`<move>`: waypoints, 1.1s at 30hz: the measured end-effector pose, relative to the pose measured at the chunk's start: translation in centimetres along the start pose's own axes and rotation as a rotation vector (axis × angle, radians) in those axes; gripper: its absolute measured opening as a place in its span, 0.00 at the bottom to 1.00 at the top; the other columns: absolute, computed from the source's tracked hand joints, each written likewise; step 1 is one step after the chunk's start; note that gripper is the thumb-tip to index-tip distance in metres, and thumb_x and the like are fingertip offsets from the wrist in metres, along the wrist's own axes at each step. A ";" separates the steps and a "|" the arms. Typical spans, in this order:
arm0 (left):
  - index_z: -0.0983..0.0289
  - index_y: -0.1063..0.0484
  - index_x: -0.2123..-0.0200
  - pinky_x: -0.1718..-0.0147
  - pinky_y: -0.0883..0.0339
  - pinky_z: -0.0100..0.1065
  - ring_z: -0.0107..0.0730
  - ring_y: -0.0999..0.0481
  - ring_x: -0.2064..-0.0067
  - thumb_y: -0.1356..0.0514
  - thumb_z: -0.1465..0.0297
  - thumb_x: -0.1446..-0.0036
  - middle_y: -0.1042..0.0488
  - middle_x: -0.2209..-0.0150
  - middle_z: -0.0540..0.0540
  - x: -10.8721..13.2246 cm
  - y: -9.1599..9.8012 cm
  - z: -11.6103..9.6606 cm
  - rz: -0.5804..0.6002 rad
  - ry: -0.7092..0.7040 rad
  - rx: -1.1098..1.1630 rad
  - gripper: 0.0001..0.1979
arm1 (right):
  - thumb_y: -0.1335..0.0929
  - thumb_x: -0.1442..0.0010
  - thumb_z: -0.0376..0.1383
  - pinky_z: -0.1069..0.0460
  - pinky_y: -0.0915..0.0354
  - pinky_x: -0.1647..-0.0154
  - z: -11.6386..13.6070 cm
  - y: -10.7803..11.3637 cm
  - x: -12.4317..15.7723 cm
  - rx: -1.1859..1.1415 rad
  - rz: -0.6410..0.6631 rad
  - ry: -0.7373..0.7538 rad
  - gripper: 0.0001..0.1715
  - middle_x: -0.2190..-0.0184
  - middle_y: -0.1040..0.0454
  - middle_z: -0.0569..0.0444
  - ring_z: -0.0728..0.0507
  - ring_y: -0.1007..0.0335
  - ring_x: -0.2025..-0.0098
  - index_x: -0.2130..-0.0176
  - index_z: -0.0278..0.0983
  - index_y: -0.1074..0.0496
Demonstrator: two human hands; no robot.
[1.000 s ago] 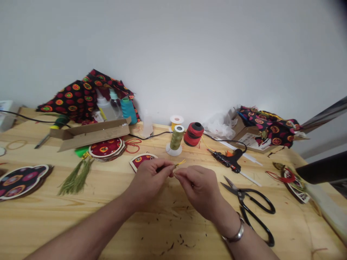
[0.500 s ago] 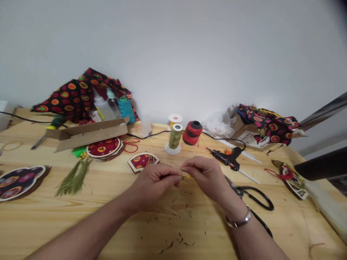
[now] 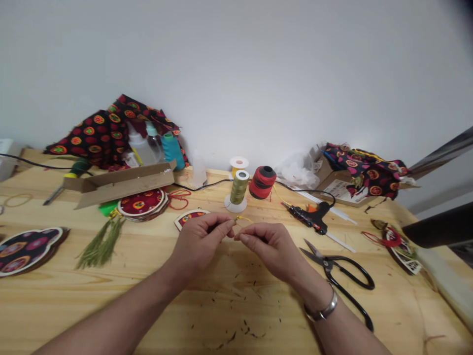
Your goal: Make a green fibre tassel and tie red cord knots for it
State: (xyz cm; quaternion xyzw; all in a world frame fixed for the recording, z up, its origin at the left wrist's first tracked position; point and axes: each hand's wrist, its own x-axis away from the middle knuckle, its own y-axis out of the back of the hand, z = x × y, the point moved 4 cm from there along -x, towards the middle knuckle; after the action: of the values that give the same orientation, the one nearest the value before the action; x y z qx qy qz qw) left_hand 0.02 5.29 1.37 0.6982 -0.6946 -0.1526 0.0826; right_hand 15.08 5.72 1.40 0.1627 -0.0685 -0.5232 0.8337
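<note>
A: What do we have closest to us?

B: Small dark scraps (image 3: 232,337) lie on the pale wooden surface (image 3: 207,310). Somewhat farther, to the right, we see large metal scissors with black looped handles (image 3: 327,264), blades slightly parted; neither hand touches them.

A: And our hands?

B: The left hand (image 3: 203,239) has thumb and forefinger pressed together; this grip appears to have hold of a thin yellow cord (image 3: 244,218). The cord comes out at these fingertips and curves to the right, just beyond the right hand (image 3: 271,249). The right grip is also pinched closed, just beside the left one. Perhaps it has a very fine thread; it is too small, so we cannot tell.

A: How should we do this well?

B: In our judgement, such thin cord slips easily. We should pinch it near its end, let the left hand be the anchor, and make only small, even pulls with the right. A sudden jerk could twist it.

A: What is beyond?

B: A fan-shaped, pale-edged piece of red patterned fabric (image 3: 188,217), partly covered by the left hand; then a black glue gun (image 3: 314,217), an olive-green thread spool (image 3: 239,190) and a red-and-black thread spool (image 3: 263,182).
</note>
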 end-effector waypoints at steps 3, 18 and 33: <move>0.62 0.26 0.77 0.73 0.38 0.27 0.27 0.31 0.74 0.43 0.69 0.47 0.26 0.77 0.47 -0.1 -0.1 0.0 0.002 -0.016 -0.017 0.09 | 0.38 0.40 0.33 0.55 0.40 0.70 0.6 -0.2 0.4 0.078 0.000 0.104 0.13 0.73 0.27 0.56 0.49 0.34 0.71 0.63 0.37 0.25; 0.63 0.28 0.77 0.70 0.37 0.28 0.28 0.29 0.72 0.43 0.68 0.46 0.27 0.77 0.47 0.1 -0.1 -0.1 -0.019 -0.030 -0.074 0.10 | 0.41 0.38 0.31 0.57 0.51 0.75 2.1 -0.7 1.3 0.562 -0.003 0.256 0.14 0.82 0.39 0.61 0.53 0.47 0.79 0.75 0.36 0.38; 0.61 0.24 0.70 0.67 0.34 0.30 0.33 0.25 0.67 0.44 0.66 0.45 0.21 0.71 0.49 -0.1 -0.8 0.6 0.123 -0.059 -0.127 0.10 | 0.40 0.40 0.29 0.54 0.48 0.74 1.8 -0.6 1.5 0.830 -0.098 0.440 0.11 0.77 0.29 0.55 0.49 0.37 0.75 0.64 0.36 0.30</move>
State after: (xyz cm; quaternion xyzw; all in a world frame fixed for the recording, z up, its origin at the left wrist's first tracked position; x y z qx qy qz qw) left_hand 0.58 5.46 0.56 0.6426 -0.7274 -0.2114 0.1154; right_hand 14.69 3.81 2.78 0.5923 -0.0860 -0.4435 0.6671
